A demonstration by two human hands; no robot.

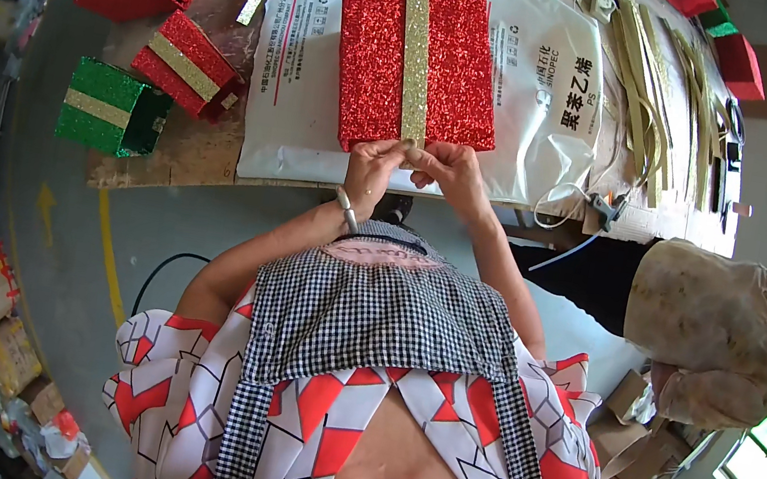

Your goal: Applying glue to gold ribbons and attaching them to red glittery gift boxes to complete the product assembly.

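A red glitter box [374, 55] lies on a white plastic sack [288, 112] on the table, a gold glitter ribbon [415, 52] running down its middle. At the box's near edge, my left hand [372, 175] pinches the ribbon's lower end. My right hand [457, 179] meets it there, thumb and fingertips closed on the same end. The fingertips of both hands touch or nearly touch, and they hide the tip of the ribbon.
Smaller red [184, 64] and green [96, 105] gift boxes stand at the left. Loose gold ribbon strips [645, 101] lie at the right. A glue gun [603, 210] with a cord rests by the table's near right edge. Another person's sleeve [715, 320] is at the right.
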